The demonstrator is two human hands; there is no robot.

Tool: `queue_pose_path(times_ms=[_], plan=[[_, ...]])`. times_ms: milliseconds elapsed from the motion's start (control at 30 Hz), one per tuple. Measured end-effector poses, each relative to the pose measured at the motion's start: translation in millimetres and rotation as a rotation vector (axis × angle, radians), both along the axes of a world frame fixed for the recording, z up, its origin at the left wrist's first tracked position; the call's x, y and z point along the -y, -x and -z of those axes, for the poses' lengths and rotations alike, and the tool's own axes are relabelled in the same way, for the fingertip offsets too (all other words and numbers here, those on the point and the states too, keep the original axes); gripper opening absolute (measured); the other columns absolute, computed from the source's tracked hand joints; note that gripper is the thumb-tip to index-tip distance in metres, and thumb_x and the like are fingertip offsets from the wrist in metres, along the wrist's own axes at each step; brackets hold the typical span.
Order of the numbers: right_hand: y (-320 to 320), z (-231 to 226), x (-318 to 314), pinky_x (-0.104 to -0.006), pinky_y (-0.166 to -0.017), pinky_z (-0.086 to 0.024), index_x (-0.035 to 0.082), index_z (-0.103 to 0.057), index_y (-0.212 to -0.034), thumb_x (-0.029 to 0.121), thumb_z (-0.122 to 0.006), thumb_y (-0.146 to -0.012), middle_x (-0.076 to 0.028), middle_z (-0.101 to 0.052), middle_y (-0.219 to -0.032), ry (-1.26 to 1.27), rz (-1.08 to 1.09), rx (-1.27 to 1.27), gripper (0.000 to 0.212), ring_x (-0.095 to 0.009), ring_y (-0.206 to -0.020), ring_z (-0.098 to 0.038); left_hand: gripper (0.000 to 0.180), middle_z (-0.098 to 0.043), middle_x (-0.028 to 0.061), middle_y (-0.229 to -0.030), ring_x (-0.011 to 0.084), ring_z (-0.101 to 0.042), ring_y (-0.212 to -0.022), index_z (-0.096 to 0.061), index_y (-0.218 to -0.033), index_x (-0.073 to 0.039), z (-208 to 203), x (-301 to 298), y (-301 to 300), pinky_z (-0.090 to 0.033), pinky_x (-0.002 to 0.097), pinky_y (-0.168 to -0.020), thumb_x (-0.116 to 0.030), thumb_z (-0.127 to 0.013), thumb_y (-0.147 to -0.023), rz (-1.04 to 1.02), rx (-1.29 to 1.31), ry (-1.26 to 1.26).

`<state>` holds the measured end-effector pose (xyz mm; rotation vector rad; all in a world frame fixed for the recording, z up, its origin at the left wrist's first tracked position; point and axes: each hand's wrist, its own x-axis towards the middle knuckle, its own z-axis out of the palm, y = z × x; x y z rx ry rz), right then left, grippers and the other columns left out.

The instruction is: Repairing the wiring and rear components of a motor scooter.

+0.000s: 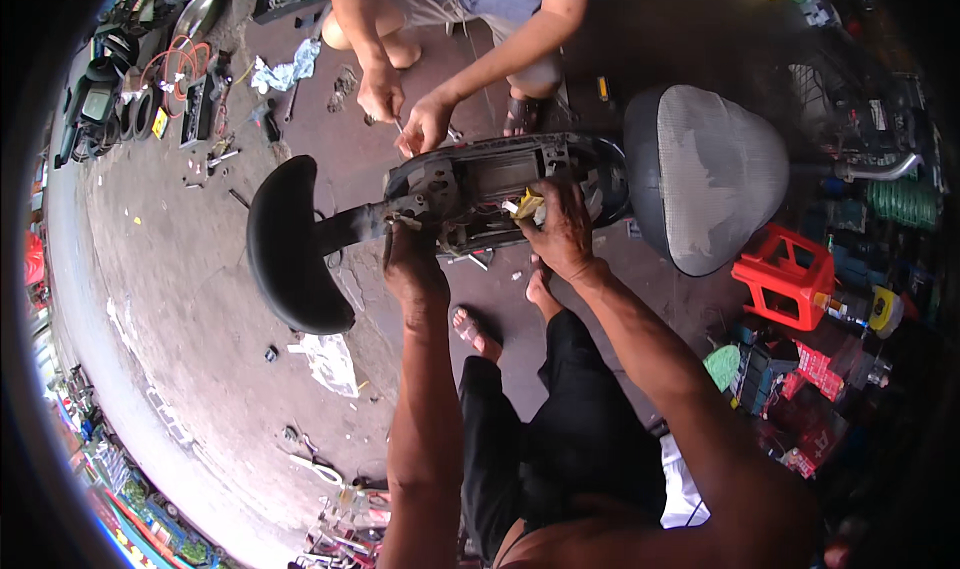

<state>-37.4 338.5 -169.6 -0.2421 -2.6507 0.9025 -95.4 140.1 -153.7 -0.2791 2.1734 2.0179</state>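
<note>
Before me stands an electric bike or scooter with an open black frame compartment (505, 179). My right hand (562, 231) is over its near side, closed around a crumpled yellow-and-white piece (528, 205), perhaps a rag or wrapper. At the compartment's left end, my left hand (413, 269) has its fingers pressed together by a metal bracket (408, 209); a small pale bit shows at the fingertips, too small to name. Across the frame, a co-worker's hands (425, 124) hold a thin metal tool against the far side.
A worn grey saddle (715, 179) is on the right, a curved black backrest (290, 244) on the left. Farther right stands a red plastic stool (788, 277) beside stacked boxes. A clear plastic bag (330, 362), a blue cloth (287, 66) and scattered tools lie on the ground.
</note>
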Motion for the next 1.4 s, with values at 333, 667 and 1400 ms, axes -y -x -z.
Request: queue_pose_path(times_ms=[333,667,1400], plan=[[2,-24,-10,-0.0424,-0.082,-0.042,0.007,-0.059,-0.098,0.003,-0.073,-0.066,-0.009,-0.055,-0.096,0.1,-0.175,0.182,0.035,-0.031,-0.095,-0.05,0.03,-0.063,0.009,-0.095,0.017,-0.058,-0.096,-0.06,-0.108,0.003,-33,-1,-4,-0.045,0.0311,-0.086,-0.022,-0.049,-0.095,-0.095,0.147,-0.073],[34,-38,-7,-0.0436,-0.089,-0.039,0.007,-0.062,-0.097,0.012,-0.07,-0.074,-0.008,-0.059,-0.102,-0.089,-0.388,0.391,0.026,-0.029,-0.103,-0.052,0.038,-0.061,0.0154,-0.108,0.0241,-0.06,-0.098,-0.057,-0.111,0.003,-39,-12,-24,-0.05,0.0371,-0.085,-0.029,-0.04,-0.1,-0.262,0.3,-0.217],[25,-20,34,-0.0436,-0.084,-0.042,0.0,-0.061,-0.091,0.012,-0.066,-0.075,-0.018,-0.059,-0.096,0.093,0.027,0.406,0.021,-0.035,-0.094,-0.052,0.014,-0.059,0.0021,-0.087,0.007,-0.051,-0.073,-0.061,-0.101,-0.002,-51,-31,-29,-0.041,0.0217,-0.063,-0.009,-0.058,-0.089,-0.224,0.342,-0.241]])
